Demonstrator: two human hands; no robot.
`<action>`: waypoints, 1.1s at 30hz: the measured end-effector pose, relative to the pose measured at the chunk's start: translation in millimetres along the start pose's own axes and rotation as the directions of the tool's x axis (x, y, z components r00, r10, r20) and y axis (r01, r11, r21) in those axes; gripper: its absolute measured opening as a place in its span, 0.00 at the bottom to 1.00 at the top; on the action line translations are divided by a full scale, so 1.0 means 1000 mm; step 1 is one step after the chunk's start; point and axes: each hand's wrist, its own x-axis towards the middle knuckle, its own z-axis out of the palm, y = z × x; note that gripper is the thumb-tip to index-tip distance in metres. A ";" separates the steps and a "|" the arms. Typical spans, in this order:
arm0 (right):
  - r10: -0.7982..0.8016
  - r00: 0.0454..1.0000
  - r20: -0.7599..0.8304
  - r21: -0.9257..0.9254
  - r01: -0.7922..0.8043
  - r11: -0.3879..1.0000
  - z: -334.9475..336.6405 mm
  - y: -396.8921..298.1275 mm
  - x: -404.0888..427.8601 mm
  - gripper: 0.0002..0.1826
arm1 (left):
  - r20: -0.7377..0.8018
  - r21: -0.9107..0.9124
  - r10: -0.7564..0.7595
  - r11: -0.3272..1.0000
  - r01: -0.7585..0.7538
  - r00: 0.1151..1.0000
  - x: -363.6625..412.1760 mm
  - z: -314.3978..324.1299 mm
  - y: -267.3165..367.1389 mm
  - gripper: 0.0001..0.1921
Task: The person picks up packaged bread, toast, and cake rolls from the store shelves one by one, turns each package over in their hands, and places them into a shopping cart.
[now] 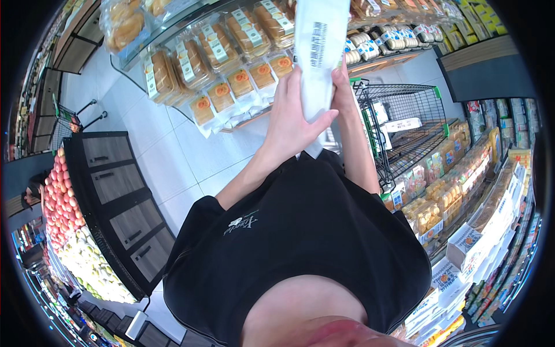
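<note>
Both hands hold a long white paper bag (321, 56) that bears dark printing and stands roughly upright before my chest. My left hand (297, 102) grips its lower part, with the thumb across the front. At the bag's other edge, the fingers of my right hand (341, 89) close on its side; part of that hand is hidden behind the bag. Beyond the hands, a display shelf carries clear-boxed bread loaves (215, 44) and, below them, white packs with orange labels (239, 82). What the bag contains is hidden.
A wire shopping cart (401, 126) with white packages stands at the right, beside tiers of packed baked goods (448, 191). On the left, a dark drawer cabinet (123, 191) borders heaped red fruit (60, 199) and pale fruit. Another cart (65, 123) and a person (34, 191) are farther off.
</note>
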 end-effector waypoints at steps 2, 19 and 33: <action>0.161 0.986 -0.037 0.288 -0.143 0.947 -0.022 -0.002 -0.007 0.51 | 0.093 -0.198 0.128 0.974 -0.108 0.987 0.005 0.018 -0.018 0.43; 0.147 0.983 -0.110 0.401 -0.091 0.912 -0.126 -0.048 -0.011 0.38 | 0.104 -0.259 -0.022 0.965 0.049 0.994 0.040 0.121 -0.003 0.49; 0.241 0.971 0.001 0.684 -0.176 0.708 -0.169 -0.022 0.004 0.37 | 0.170 -0.052 -0.005 0.999 0.014 0.986 0.047 0.139 -0.002 0.50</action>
